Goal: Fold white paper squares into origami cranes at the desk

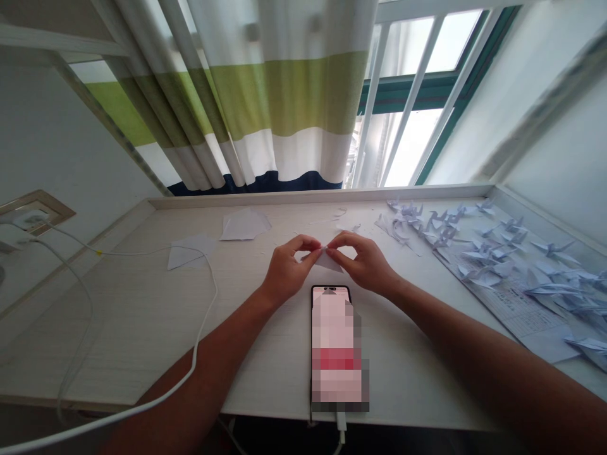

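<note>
The desk [142,328] runs wide from the left wall to the right wall, its near edge just below the phone [334,347] and its far edge under a raised sill. The left near part of the top lies open, crossed only by a white cable [203,316] that loops from a socket [33,212] on the left wall, over the near edge and back up to the phone's near end. The left hand [287,268] and right hand [363,262] meet at the middle of the desk, just beyond the phone's far end. Each pinches one side of a small folded white paper [328,259] between thumb and fingertips, and the paper is held low over the desk between them. Whether it touches the top cannot be told. Two loose white pieces [244,224] lie far left of the hands, well apart from them, and small scraps [341,218] lie just beyond the hands. To the right, many folded cranes [497,253] are spread from the far edge toward the near right, some resting on a printed sheet [516,309]. Behind the desk hangs a curtain [265,95] striped white, green and navy, and to its right is a barred window [417,95] with a green frame.
</note>
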{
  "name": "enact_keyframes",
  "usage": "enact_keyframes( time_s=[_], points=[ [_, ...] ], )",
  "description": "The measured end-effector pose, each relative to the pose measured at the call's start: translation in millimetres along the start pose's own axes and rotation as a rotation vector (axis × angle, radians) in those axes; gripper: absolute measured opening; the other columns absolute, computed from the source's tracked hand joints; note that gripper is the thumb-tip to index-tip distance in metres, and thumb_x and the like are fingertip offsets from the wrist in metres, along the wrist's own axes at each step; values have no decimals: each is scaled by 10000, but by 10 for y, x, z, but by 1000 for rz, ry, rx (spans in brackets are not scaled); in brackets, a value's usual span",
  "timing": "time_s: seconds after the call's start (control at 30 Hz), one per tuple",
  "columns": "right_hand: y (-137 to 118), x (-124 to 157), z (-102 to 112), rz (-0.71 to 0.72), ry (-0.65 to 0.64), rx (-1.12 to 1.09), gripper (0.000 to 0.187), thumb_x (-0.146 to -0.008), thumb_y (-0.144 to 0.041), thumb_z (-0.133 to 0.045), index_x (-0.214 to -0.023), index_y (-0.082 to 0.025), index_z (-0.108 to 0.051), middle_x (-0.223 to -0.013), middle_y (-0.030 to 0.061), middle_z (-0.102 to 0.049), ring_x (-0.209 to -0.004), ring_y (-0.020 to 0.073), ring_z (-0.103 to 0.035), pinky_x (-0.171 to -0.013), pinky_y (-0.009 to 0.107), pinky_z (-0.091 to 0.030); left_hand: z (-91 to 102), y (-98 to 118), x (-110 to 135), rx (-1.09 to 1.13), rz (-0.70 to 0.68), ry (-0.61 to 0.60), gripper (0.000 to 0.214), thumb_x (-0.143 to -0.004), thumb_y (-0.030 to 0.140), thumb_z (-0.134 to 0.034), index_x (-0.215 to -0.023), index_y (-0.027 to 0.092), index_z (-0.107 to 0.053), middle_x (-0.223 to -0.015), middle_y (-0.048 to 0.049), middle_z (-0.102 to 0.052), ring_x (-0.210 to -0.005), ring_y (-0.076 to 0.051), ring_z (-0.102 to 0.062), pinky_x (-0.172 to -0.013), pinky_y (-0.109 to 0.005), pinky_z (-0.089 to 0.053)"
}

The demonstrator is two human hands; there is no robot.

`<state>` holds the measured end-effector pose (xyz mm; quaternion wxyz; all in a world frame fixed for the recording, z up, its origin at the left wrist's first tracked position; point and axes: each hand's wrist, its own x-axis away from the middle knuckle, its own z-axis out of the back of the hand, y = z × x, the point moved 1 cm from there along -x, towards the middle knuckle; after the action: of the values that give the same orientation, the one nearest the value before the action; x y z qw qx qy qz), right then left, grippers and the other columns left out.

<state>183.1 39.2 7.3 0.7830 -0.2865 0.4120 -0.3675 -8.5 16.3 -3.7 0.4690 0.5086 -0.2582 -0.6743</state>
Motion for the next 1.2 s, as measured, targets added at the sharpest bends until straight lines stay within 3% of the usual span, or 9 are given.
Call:
enact_keyframes(
  time_s=[0.27, 0.43, 0.53, 0.63, 0.77, 0.87, 1.03, 1.2],
  points=[
    [10, 3, -13, 19, 6, -20, 179, -976, -329, -629, -853, -203, -662, -844, 40, -689, -793, 190, -628, -753, 354, -499, -24, -11, 2, 69, 63, -100, 244, -870, 375, -764, -1033, 194, -773, -1001, -72, -796, -904, -210, -734, -825, -338, -593],
    [-1, 1, -26, 57, -5, 4, 201, -982, -328, -602, -820, -210, -613, -819, 29, -653, -762, 177, -591, -731, 335, -481, -23, -10, -5, 108, 114, -204, 276, -889, 454, -735, -950, 195, -807, -910, -70, -798, -770, -192, -703, -675, -295, -543],
    [25, -4, -49, -9, -24, -35, 205, -978, -364, -614, -850, -207, -643, -827, 37, -690, -762, 181, -615, -706, 326, -487, -11, -28, -7, 118, 144, -155, 269, -863, 448, -763, -885, 182, -796, -841, -64, -782, -728, -186, -687, -660, -293, -530],
    [50, -2, -72, -71, -83, -93, 249, -967, -433, -634, -889, -201, -683, -851, 47, -726, -784, 190, -652, -709, 326, -509, -3, -49, -18, 154, 142, -104, 246, -839, 418, -792, -870, 175, -771, -859, -63, -776, -795, -196, -705, -742, -309, -547],
    [61, 1, -82, -96, -143, -103, 286, -957, -444, -647, -816, -196, -676, -784, 36, -718, -733, 180, -653, -713, 332, -523, 0, -75, -40, 213, 149, -64, 223, -827, 379, -803, -853, 167, -741, -861, -58, -766, -825, -193, -711, -780, -310, -549],
    [89, 0, -92, -141, -147, -170, 329, -941, -490, -668, -803, -191, -668, -759, 34, -701, -708, 176, -655, -690, 330, -541, 0, -98, -44, 246, 169, -80, 227, -828, 378, -801, -876, 164, -739, -879, -61, -768, -831, -190, -715, -777, -305, -551],
    [171, 10, -119, -287, -233, -421, 449, -892, -631, -692, -884, -186, -633, -813, 52, -742, -696, 194, -724, -667, 339, -583, 15, -128, -39, 239, 233, -212, 276, -857, 436, -773, -901, 164, -752, -834, -56, -766, -728, -184, -726, -697, -298, -550],
    [177, -20, -74, -372, -242, -594, 515, -893, -688, -655, -934, -175, -652, -848, 82, -767, -703, 199, -740, -737, 389, -612, 34, -132, -50, 266, 163, -170, 233, -874, 409, -764, -911, 179, -769, -819, -44, -774, -745, -184, -728, -730, -306, -556]
  ],
)
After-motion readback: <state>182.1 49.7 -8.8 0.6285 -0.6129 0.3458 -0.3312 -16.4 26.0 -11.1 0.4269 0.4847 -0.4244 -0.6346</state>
